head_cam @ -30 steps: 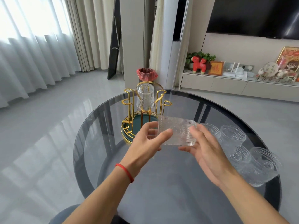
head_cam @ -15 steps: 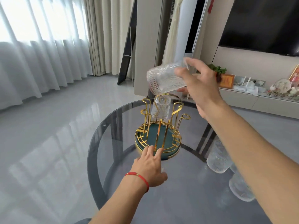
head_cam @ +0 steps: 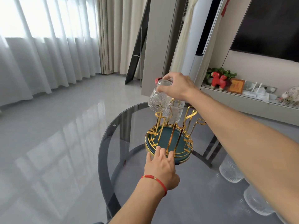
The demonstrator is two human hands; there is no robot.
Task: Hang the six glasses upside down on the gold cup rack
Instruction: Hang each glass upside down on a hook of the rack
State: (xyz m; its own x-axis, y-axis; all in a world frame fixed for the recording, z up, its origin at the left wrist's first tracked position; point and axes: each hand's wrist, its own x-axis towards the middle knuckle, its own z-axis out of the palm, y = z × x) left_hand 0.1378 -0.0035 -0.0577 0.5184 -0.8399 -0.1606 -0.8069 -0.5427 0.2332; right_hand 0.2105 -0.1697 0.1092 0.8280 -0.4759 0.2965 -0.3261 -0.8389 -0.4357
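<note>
I see a round smoked-glass table (head_cam: 129,126) filling the lower centre of the frame, on a glossy grey tiled floor (head_cam: 56,126); sheer white curtains (head_cam: 40,54) hang upper left and a dark screen (head_cam: 267,29) upper right. At centre stands the gold cup rack (head_cam: 171,131), bent wire prongs rising from a teal round tray. My left hand (head_cam: 161,168) lies spread, fingertips on the tray's near rim. My right hand (head_cam: 176,88) pinches the base of one ribbed clear glass (head_cam: 157,99), mouth down over a left prong. A second glass (head_cam: 174,112) hangs inverted just beside it. Two more glasses (head_cam: 229,172) show, blurred, at lower right.
</note>
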